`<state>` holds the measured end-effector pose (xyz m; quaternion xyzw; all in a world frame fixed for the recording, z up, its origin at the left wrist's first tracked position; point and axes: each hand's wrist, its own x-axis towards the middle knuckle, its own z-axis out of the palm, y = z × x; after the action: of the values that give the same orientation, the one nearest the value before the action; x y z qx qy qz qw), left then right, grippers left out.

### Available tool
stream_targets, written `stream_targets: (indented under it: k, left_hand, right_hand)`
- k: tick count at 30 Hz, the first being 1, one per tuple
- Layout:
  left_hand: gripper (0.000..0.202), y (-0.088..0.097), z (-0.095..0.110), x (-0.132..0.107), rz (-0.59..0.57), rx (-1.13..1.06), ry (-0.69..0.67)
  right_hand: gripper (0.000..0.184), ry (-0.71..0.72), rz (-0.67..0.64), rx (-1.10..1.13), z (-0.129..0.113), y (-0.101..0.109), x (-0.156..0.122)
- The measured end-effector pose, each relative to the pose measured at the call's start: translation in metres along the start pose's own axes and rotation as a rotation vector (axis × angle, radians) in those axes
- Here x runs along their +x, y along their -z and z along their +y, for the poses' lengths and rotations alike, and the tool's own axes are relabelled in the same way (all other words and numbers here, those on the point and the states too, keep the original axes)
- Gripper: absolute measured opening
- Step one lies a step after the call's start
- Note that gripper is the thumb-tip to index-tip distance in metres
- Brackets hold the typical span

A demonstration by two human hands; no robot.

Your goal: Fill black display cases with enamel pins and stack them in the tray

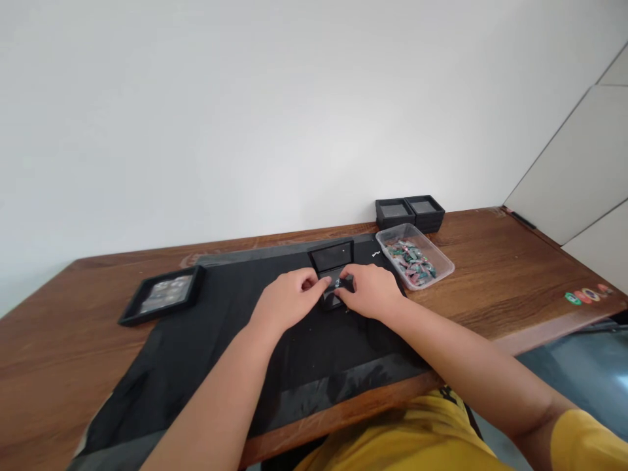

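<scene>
A small black hinged box (332, 256) stands with its lid raised on the black mat, both my hands over its lower half. My left hand (289, 297) grips the box's left side, its fingers curled and the thumb reaching over the inside. From the right, my right hand (370, 289) has thumb and forefinger bent inward over the box. A tiny shiny piece (338, 283) shows by its fingertips, too small to name. The fingers hide much of the box's inside.
A clear plastic tub (444, 260) of pink and green pieces sits right of my hands. Behind it are stacked black boxes (426, 212). A black framed tray (196, 288) with pale round pieces lies left, partly on the black mat (220, 327). Wooden table edge (294, 438) in front.
</scene>
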<state>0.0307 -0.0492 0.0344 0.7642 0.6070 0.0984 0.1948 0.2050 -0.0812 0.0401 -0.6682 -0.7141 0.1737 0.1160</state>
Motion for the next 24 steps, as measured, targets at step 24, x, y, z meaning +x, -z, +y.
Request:
stream_targets:
  k: [24]
  left_hand:
    - [0.045,0.003,-0.028,0.01,-0.132,0.044,0.014]
  right_hand:
    - [0.036,0.023,-0.014,0.016,-0.002,-0.01,0.013]
